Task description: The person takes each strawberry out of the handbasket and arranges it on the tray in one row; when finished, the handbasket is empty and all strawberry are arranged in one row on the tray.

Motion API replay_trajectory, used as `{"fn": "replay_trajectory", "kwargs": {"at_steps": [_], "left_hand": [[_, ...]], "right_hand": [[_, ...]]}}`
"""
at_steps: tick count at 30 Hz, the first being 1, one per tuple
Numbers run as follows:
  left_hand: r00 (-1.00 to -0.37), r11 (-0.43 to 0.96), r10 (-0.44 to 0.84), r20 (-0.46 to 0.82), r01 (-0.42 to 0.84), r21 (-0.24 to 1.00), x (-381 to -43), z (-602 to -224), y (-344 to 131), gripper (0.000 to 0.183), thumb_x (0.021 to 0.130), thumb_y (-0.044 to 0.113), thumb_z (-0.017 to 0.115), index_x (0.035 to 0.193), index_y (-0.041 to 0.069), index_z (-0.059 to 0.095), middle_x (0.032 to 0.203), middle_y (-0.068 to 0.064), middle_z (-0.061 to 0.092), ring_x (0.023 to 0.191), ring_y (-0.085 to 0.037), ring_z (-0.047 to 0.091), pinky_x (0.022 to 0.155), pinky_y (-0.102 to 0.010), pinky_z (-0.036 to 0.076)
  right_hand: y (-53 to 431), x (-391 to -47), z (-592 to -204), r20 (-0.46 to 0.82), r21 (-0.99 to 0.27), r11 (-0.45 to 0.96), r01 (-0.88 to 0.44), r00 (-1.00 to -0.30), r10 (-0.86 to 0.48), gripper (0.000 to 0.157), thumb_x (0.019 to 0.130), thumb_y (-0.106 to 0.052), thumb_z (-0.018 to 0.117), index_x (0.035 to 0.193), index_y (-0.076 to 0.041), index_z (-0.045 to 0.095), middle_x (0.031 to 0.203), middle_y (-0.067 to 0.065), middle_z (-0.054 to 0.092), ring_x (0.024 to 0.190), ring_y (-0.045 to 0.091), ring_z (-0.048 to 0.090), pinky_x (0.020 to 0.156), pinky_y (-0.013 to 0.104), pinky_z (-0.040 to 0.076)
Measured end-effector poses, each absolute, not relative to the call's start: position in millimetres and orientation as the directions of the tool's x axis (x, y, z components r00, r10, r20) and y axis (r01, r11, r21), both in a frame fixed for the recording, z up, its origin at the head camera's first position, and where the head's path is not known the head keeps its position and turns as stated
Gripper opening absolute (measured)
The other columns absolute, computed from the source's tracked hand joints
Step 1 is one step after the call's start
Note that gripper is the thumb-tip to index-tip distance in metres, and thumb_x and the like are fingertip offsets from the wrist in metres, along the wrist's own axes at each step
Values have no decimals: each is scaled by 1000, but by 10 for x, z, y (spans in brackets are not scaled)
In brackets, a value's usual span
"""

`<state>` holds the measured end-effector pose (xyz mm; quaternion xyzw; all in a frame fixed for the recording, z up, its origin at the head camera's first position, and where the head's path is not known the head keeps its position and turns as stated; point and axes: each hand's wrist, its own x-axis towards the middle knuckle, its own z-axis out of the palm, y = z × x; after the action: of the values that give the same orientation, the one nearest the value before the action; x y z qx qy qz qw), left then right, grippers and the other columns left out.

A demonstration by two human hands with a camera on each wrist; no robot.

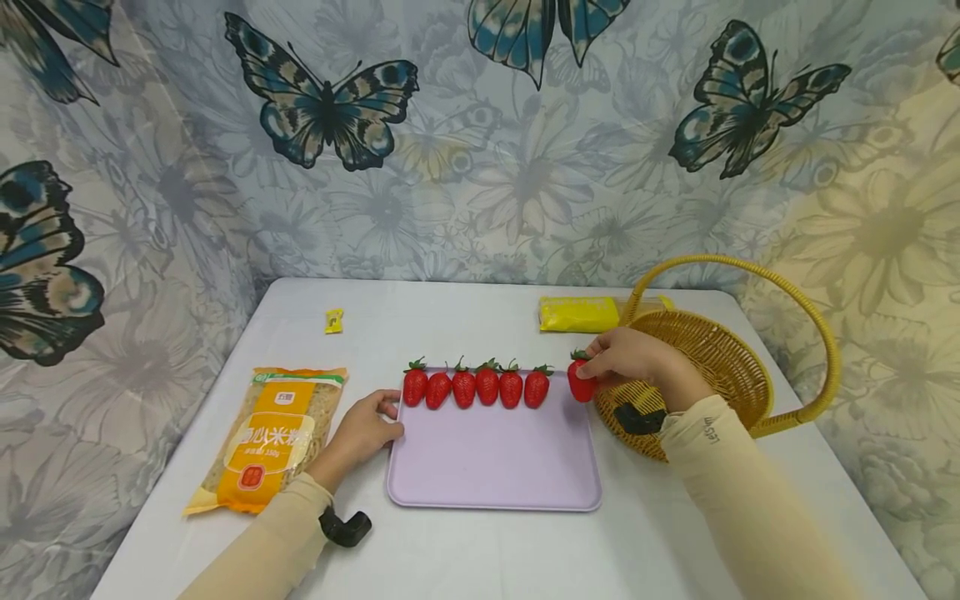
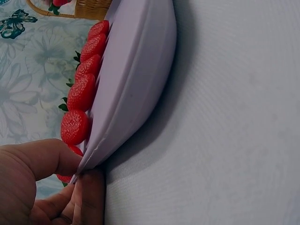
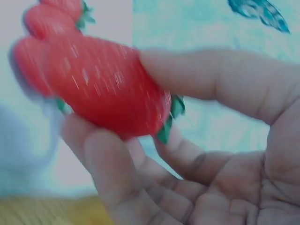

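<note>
A lilac tray (image 1: pixel 495 458) lies on the white table with a row of several red strawberries (image 1: pixel 463 389) along its far edge, green leaves pointing away. My left hand (image 1: pixel 365 429) pinches the tray's left rim, thumb above and fingers underneath, as the left wrist view shows. Between the thumb and fingers of my right hand (image 1: pixel 630 360) is another strawberry (image 3: pixel 108 86), held over the tray's far right corner, a gap apart from the row. Beside that hand stands a yellow wicker basket (image 1: pixel 738 367) with a tall handle, partly hidden by the right arm.
Left of the tray lies an orange and clear bag of grain (image 1: pixel 273 442). A small yellow wrapped packet (image 1: pixel 333 321) sits at the back left. A long yellow package (image 1: pixel 577 314) lies behind the tray, its right end behind the basket handle. Butterfly-patterned cloth (image 1: pixel 525 183) hangs behind the table.
</note>
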<state>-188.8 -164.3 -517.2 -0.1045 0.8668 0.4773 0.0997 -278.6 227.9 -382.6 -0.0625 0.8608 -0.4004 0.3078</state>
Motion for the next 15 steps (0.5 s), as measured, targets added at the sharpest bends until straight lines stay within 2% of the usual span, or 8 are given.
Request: {"fn": "replay_trajectory", "kwargs": {"at_steps": [5, 9, 15], "left_hand": [[-962, 530, -78, -263, -264, 806, -1885, -5180, -1645, 59, 76, 4, 68, 133, 6, 55, 97, -6, 56, 74, -20, 54, 64, -29, 52], [-960, 527, -83, -269, -271, 805, -1881, -5175, -1644, 59, 76, 4, 68, 134, 7, 55, 97, -6, 56, 75, -20, 54, 64, -28, 53], [-957, 520, -90, -275, -281, 806, -1877, -5168, -1649, 58, 78, 6, 68, 134, 8, 54, 98, -6, 56, 76, -21, 54, 66, -28, 53]], "right_hand": [[1957, -2751, -4093, -463, -720, 670, 184, -846, -265, 37, 90, -11, 65, 117, 10, 51, 104, 19, 60, 85, 24, 63, 81, 40, 55], [1779, -2686, -4302, -435, -700, 678, 223, -887, -157, 36, 95, -9, 57, 123, 11, 48, 114, 23, 56, 95, 29, 56, 81, 40, 53], [1677, -2621, -4467, -386, -647, 726, 235, -922, -45, 40, 94, -5, 48, 127, 16, 41, 118, 29, 51, 101, 37, 51, 87, 45, 48]]}}
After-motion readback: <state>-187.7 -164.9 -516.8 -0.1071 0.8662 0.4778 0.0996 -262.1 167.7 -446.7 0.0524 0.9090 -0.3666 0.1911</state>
